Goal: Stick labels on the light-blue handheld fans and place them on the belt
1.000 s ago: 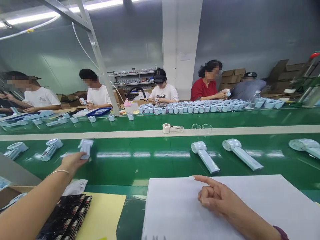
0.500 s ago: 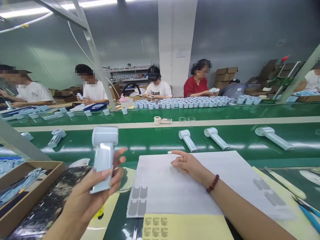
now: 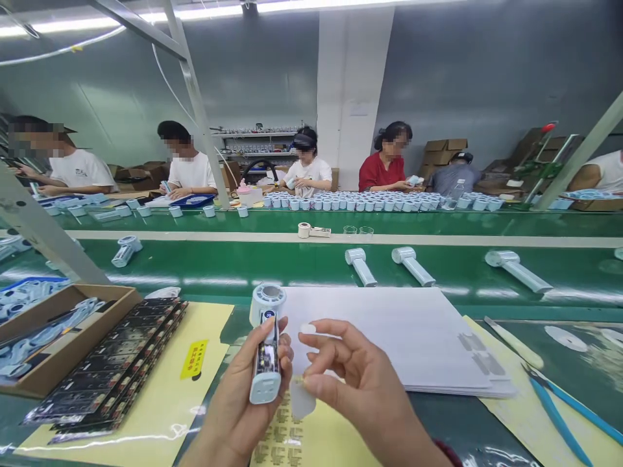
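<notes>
My left hand (image 3: 246, 395) is wrapped round a pale blue handheld fan (image 3: 265, 344), held upright with its round head on top and an open front showing a circuit board. My right hand (image 3: 353, 383) is beside it, thumb and finger pinching a small grey sticker (image 3: 302, 399) close to the fan's lower end. Both hands hover over a yellow sticker sheet (image 3: 311, 441) at the near edge of the table. A stack of white sheets (image 3: 403, 337) lies just behind them.
Black circuit boards (image 3: 111, 370) lie on a yellow mat (image 3: 204, 337) at the left, next to a cardboard box (image 3: 68, 337). Tweezers (image 3: 559, 415) and a stick (image 3: 516, 344) lie at the right. Fans (image 3: 409, 263) ride the green belt (image 3: 292, 266). Several workers sit across.
My left hand brought the fan in from the belt to the middle and turned its open front toward me. My right hand left the white sheets with a sticker and came beside the fan.
</notes>
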The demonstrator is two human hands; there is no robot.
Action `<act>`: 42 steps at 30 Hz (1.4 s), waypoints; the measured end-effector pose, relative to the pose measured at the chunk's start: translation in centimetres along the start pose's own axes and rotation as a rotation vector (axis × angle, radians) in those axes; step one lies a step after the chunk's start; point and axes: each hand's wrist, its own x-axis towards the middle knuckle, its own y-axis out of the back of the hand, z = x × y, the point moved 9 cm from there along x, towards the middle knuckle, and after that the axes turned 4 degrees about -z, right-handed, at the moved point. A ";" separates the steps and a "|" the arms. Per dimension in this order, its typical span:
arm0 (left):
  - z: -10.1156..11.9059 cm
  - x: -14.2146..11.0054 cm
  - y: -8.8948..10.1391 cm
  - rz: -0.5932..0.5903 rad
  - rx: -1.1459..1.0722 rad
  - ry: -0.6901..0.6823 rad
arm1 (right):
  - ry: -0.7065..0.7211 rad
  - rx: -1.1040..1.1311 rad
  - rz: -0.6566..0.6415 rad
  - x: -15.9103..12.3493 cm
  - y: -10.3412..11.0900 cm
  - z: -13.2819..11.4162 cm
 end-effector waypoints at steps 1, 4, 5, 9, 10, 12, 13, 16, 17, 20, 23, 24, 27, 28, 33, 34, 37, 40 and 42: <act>-0.6 -0.1 0.0 0.017 -0.050 0.028 | 0.014 0.020 0.033 -0.4 -0.2 0.4; -1.6 -0.1 0.1 0.070 -0.138 0.037 | 0.040 0.039 0.123 -0.8 -0.7 1.5; -1.7 -0.2 0.1 0.080 -0.152 0.026 | 0.041 0.029 0.145 -0.8 -0.9 1.8; -1.7 -0.5 0.4 0.125 -0.200 0.003 | 0.040 -0.032 0.189 -0.5 -1.6 2.3; -1.7 -0.6 0.5 0.131 -0.205 0.001 | 0.042 -0.043 0.190 -0.5 -1.8 2.4; -1.5 -0.7 0.5 0.138 -0.215 0.000 | 0.044 -0.053 0.190 -0.4 -2.0 2.4; -1.4 -0.7 0.6 0.141 -0.221 -0.001 | 0.042 -0.055 0.190 -0.4 -2.1 2.5; -1.3 -0.5 0.8 0.139 -0.238 -0.001 | 0.033 -0.060 0.192 -0.4 -2.3 2.6; -1.3 -0.5 0.8 0.135 -0.242 0.003 | 0.033 -0.062 0.192 -0.3 -2.3 2.6; -1.3 -0.2 0.7 0.110 -0.245 0.015 | 0.031 -0.069 0.196 -0.2 -2.4 2.6; -1.2 -0.1 0.7 0.104 -0.235 0.003 | 0.025 -0.075 0.200 -0.1 -2.4 2.6; -1.2 -0.1 0.7 0.105 -0.233 -0.002 | 0.023 -0.079 0.199 -0.1 -2.4 2.6; -1.3 -0.2 0.8 0.125 -0.238 0.006 | 0.016 -0.091 0.197 0.0 -2.5 2.6; -1.3 -0.3 0.8 0.133 -0.243 0.014 | 0.015 -0.092 0.197 0.0 -2.5 2.6; -1.3 -0.3 0.8 0.148 -0.269 0.021 | 0.021 -0.100 0.203 0.2 -2.5 2.5; -1.2 -0.2 0.8 0.152 -0.270 0.019 | 0.022 -0.103 0.204 0.2 -2.5 2.5; -1.1 -0.1 0.7 0.145 -0.273 0.009 | 0.031 -0.121 0.203 0.3 -2.6 2.5; -1.2 -0.2 0.5 0.149 -0.283 0.010 | 0.084 -0.206 0.223 0.0 -2.5 2.5; -1.3 -0.5 0.6 0.175 -0.286 0.012 | 0.176 -0.316 0.238 -0.2 -2.5 2.1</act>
